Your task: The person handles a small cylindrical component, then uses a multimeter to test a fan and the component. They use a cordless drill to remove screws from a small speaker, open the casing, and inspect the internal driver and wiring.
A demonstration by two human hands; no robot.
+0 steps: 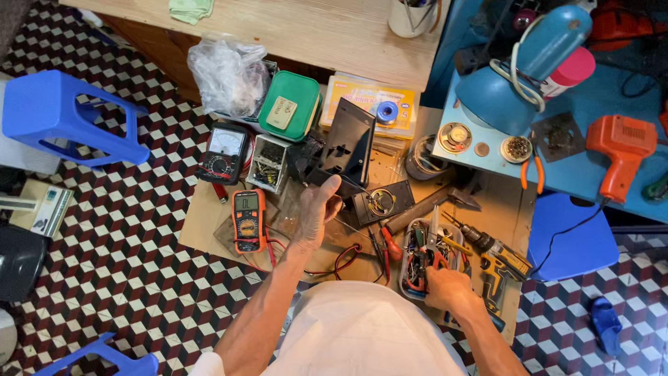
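Observation:
My left hand (314,212) is raised over the cardboard mat and grips the lower edge of a black plastic panel (346,145), which stands tilted upright. My right hand (447,287) reaches into a clear tray of small tools (410,268) and is closed around a slim metal tool (434,237) that points away from me. A small board with a round speaker (381,202) lies just right of my left hand. An orange multimeter (248,220) with red and black leads lies to the left of that hand.
A cordless drill (495,255) and a hammer (431,203) lie right of the tray. Farther off are an analog meter (223,153), a green-lidded box (290,104), a plastic bag (227,75) and a blue desk lamp (518,69). Blue stools (59,115) stand on the checkered floor.

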